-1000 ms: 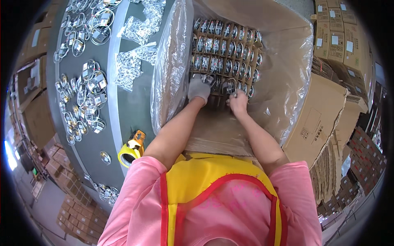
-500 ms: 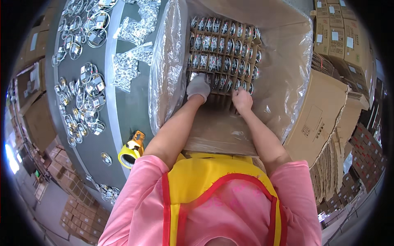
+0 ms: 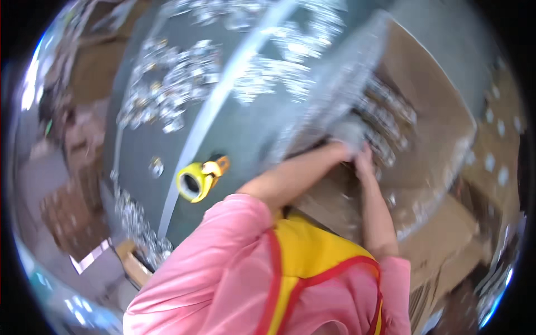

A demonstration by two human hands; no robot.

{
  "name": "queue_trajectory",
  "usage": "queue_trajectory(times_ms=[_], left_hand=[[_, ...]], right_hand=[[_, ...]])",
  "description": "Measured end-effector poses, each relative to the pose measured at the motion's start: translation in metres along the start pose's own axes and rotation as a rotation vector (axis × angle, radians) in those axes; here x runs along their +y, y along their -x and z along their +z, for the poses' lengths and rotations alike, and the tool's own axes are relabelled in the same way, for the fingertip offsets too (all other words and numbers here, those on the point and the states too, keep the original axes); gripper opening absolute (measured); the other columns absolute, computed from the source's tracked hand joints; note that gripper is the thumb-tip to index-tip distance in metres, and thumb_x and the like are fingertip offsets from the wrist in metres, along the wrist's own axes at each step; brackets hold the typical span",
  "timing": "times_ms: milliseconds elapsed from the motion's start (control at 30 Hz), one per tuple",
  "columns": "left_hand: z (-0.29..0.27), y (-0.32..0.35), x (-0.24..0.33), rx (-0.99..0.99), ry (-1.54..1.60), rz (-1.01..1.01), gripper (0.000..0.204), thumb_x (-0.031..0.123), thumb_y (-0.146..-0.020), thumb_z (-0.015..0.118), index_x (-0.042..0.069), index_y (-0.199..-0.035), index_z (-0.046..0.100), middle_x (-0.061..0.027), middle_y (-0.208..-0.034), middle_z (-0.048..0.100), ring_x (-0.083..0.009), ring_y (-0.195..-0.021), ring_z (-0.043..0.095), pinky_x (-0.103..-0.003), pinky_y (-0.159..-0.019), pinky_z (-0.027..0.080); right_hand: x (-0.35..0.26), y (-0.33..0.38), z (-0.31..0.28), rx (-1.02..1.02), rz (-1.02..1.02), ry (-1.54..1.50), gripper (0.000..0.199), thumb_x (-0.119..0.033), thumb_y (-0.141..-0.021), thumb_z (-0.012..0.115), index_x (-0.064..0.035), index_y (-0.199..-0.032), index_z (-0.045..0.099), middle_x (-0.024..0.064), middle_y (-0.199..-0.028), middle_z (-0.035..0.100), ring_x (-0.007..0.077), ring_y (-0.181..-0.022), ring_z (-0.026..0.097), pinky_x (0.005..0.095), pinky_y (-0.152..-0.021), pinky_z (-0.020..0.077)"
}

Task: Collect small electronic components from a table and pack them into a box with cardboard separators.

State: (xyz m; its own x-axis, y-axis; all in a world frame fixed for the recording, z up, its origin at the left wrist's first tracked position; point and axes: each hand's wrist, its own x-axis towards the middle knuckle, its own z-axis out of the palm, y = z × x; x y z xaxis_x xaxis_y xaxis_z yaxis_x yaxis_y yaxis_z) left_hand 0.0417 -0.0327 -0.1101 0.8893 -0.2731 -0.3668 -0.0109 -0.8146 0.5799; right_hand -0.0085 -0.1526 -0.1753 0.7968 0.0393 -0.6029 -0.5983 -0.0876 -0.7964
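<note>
Both my hands are inside a cardboard carton (image 3: 432, 134) lined with clear plastic. My left hand (image 3: 349, 135), in a whitish glove, is at the near end of rows of small coiled-cable parts (image 3: 385, 117) set in cardboard dividers. Close beside it, almost touching, is my bare right hand (image 3: 364, 160). Motion blur smears the fingers of both hands, so what they hold, if anything, does not show. The plastic liner (image 3: 335, 95) folds over the carton's left side.
Left of the carton runs a dark green work surface (image 3: 223, 139) with a pale strip. On it are a yellow tape roll in a dispenser (image 3: 191, 183), bagged small parts (image 3: 273, 78), piled cable coils (image 3: 167, 84) and one lone coil (image 3: 157, 166). Flattened cardboard (image 3: 441, 240) leans at right.
My head view has swung, so the scene appears rotated and blurred. My hands, apart before at the near row of the carton, are now close together.
</note>
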Motion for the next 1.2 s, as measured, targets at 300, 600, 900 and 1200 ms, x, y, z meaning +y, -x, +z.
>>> queue_trajectory(times_ms=[300, 600, 900, 1200], left_hand=[[-0.18, 0.08, 0.047, 0.827, 0.143, 0.232, 0.025, 0.014, -0.071, 0.058, 0.011, -0.095, 0.058, -0.0127, -0.102, 0.053, -0.0294, -0.101, 0.05, -0.039, -0.083, 0.044], [-0.167, 0.232, -0.224, 1.145, -0.32, -0.994, 0.059, 0.023, -0.066, 0.065, 0.007, -0.118, 0.042, -0.0171, -0.114, 0.047, -0.0364, -0.105, 0.044, -0.048, -0.092, 0.031], [-0.177, 0.344, -0.338, 1.097, -0.312, -0.585, 0.038, 0.003, -0.065, 0.055, 0.018, -0.099, 0.059, -0.0093, -0.104, 0.05, -0.0289, -0.1, 0.048, -0.039, -0.085, 0.04], [-0.262, 0.345, -0.443, 1.306, 0.53, -1.067, 0.049, 0.016, -0.07, 0.067, 0.006, -0.114, 0.048, -0.0164, -0.118, 0.048, -0.0328, -0.111, 0.045, -0.039, -0.087, 0.042]], right_hand=[[-0.015, -0.106, 0.009, 0.176, -0.623, -0.138, 0.016, -0.011, -0.087, 0.047, -0.0026, -0.098, 0.056, 0.0055, -0.08, 0.06, 0.0136, -0.06, 0.054, 0.029, -0.056, 0.0482], [-0.285, 0.042, 0.16, -0.247, -0.847, 0.19, 0.024, -0.011, -0.088, 0.049, -0.0002, -0.108, 0.053, 0.0075, -0.089, 0.059, 0.0113, -0.069, 0.056, 0.0232, -0.062, 0.0464], [-0.206, 0.074, 0.409, -0.943, -0.908, 0.856, 0.027, -0.012, -0.077, 0.059, 0.0009, -0.101, 0.055, 0.0216, -0.084, 0.06, 0.0353, -0.079, 0.059, 0.0365, -0.07, 0.0459], [-0.178, 0.01, 0.572, -0.498, -1.213, 1.357, 0.056, -0.039, -0.072, 0.063, 0.0004, -0.11, 0.05, 0.0204, -0.113, 0.048, 0.0388, -0.108, 0.041, 0.0445, -0.089, 0.0372]])
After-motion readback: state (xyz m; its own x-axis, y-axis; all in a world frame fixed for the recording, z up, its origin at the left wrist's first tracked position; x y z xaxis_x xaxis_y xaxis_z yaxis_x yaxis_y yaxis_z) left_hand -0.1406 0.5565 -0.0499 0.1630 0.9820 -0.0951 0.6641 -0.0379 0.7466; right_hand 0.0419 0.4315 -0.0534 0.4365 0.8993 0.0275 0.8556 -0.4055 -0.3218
